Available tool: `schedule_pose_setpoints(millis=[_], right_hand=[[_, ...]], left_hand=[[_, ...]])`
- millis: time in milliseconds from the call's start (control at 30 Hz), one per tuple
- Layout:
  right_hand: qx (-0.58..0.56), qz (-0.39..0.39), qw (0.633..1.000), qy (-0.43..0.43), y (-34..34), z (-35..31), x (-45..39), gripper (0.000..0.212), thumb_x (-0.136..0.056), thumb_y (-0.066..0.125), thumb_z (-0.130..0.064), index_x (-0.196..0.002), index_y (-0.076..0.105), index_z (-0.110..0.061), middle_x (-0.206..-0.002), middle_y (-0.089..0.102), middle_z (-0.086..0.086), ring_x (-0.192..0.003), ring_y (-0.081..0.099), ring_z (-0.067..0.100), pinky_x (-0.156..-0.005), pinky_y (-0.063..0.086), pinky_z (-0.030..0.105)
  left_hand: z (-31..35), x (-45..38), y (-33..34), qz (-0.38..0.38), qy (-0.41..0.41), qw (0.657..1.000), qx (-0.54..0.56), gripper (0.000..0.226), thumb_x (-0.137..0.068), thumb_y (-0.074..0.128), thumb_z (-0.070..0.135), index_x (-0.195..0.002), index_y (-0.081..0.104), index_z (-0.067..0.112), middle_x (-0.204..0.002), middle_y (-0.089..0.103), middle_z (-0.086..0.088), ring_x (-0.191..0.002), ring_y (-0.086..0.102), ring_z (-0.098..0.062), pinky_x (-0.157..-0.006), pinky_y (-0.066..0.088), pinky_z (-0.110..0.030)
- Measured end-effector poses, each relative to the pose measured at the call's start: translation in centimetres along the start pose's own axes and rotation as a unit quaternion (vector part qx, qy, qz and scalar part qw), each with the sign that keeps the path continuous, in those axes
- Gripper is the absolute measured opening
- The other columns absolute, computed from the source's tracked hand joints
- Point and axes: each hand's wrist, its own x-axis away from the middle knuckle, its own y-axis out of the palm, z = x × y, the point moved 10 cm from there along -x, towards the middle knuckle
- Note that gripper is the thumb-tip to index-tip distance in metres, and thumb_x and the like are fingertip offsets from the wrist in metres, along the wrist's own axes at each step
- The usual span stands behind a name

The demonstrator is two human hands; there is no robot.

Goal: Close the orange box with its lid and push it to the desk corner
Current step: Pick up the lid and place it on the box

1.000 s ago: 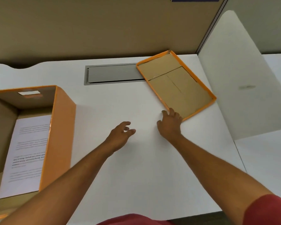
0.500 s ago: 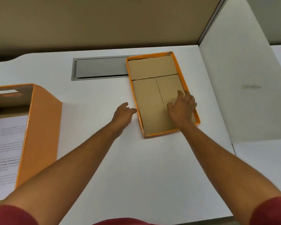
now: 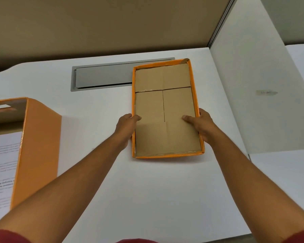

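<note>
**A:** How far along is this? The orange box [image 3: 37, 146] sits at 9 o'clock, top open, paper [image 3: 2, 165] inside.

**B:** Barely started, I'd say. The lid [image 3: 165, 109] lies inside-up on the desk [image 3: 147, 190] around 12 to 1 o'clock, well apart from the box. Flipping, capping and the corner push are all left.

**A:** Hands?

**B:** Both arms stretched forward. Left hand [image 3: 125, 128] grasps the lid's left rim, thumb over the edge; right hand [image 3: 201, 126] grips the right rim the same way.
</note>
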Motion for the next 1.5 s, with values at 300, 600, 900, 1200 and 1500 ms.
schedule_pose_setpoints(millis=[300,600,900,1200,1500], right_hand=[[0.008,0.021,0.991,-0.134,5.2,-4.9,6.7,0.048,-0.093,0.079,-0.024,-0.136,0.059,-0.014,-0.129,0.07,0.004,-0.112,0.072,0.024,-0.09,0.064,0.041],[0.047,0.011,0.937,-0.347,17.0,-12.9,21.8,0.053,-0.092,0.053,-0.06,-0.137,0.053,-0.032,-0.12,0.067,-0.018,-0.111,0.064,-0.011,-0.082,0.053,0.005],[0.118,-0.137,0.883,-0.434,24.4,-10.0,27.6,0.059,-0.103,0.041,-0.04,-0.16,0.046,-0.025,-0.167,0.04,-0.015,-0.153,0.034,-0.003,-0.123,0.026,0.019],[0.179,-0.005,0.958,-0.222,22.0,-9.3,19.1,0.091,-0.093,0.066,-0.062,-0.165,0.021,-0.03,-0.17,0.034,0.003,-0.147,0.047,0.031,-0.109,0.048,0.049],[0.051,0.002,0.97,-0.239,30.8,-10.3,25.7,0.069,-0.087,0.075,-0.061,-0.147,0.046,-0.042,-0.131,0.063,-0.011,-0.106,0.07,0.015,-0.079,0.059,0.032]], left_hand=[[3.4,7.5,-4.9,0.124,0.148,0.956,-0.223,0.082,-0.098,0.063,0.03,-0.167,0.019,0.018,-0.174,0.015,-0.008,-0.156,0.025,-0.034,-0.12,0.037,-0.056],[10.9,19.4,-3.8,-0.03,0.254,0.964,0.072,0.077,-0.087,0.066,0.066,-0.155,0.039,0.042,-0.145,0.058,0.016,-0.13,0.058,-0.008,-0.1,0.054,-0.035],[6.4,19.3,-15.5,0.052,0.19,0.97,0.14,0.053,-0.103,0.064,0.031,-0.151,0.042,0.037,-0.143,0.063,0.003,-0.126,0.064,-0.032,-0.106,0.053,-0.061],[2.5,18.8,-25.5,-0.011,0.165,0.968,0.189,0.049,-0.091,0.061,0.015,-0.128,0.06,0.048,-0.114,0.08,0.011,-0.11,0.073,-0.031,-0.067,0.066,-0.038],[-2.0,18.8,-39.4,0.072,0.142,0.962,0.223,0.064,-0.084,0.083,0.023,-0.138,0.05,0.022,-0.127,0.071,-0.009,-0.104,0.075,-0.031,-0.061,0.065,-0.037]])
